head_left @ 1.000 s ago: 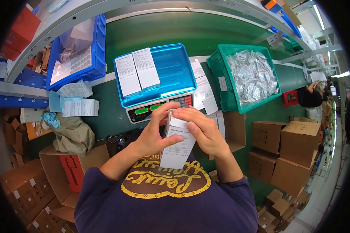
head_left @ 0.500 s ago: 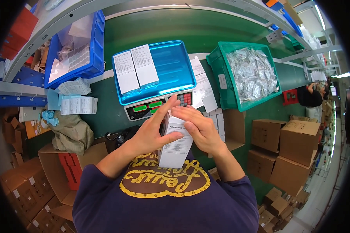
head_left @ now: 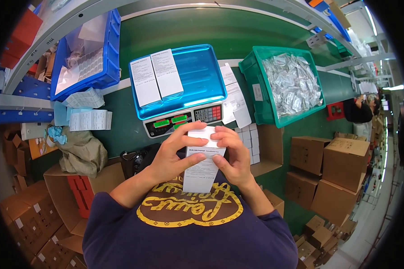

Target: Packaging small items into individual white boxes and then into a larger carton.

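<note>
Close in front of my chest is a tall white printed carton [head_left: 199, 172], its top end pointing away from me. My left hand [head_left: 178, 150] grips its left side, with the thumb on the printed face and fingers at the top end. My right hand [head_left: 232, 154] holds the opposite side in the same way, fingertips over the white top flap [head_left: 204, 134]. Just beyond my hands stands a digital weighing scale [head_left: 184, 117] with a blue metal pan [head_left: 202, 76]. Two similar white cartons [head_left: 155, 76] lie side by side on the pan's left half.
A green bin [head_left: 280, 120] of small clear packets stands right of the scale, past some printed sheets [head_left: 235, 101]. At left are a blue bin [head_left: 112, 58] and several white cartons [head_left: 90, 120]. An open cardboard box [head_left: 269, 150] with small white boxes sits by my right arm.
My raised fingers have come down onto the carton's top end, and both hands now grip its sides. The top flap now lies flat under my fingertips.
</note>
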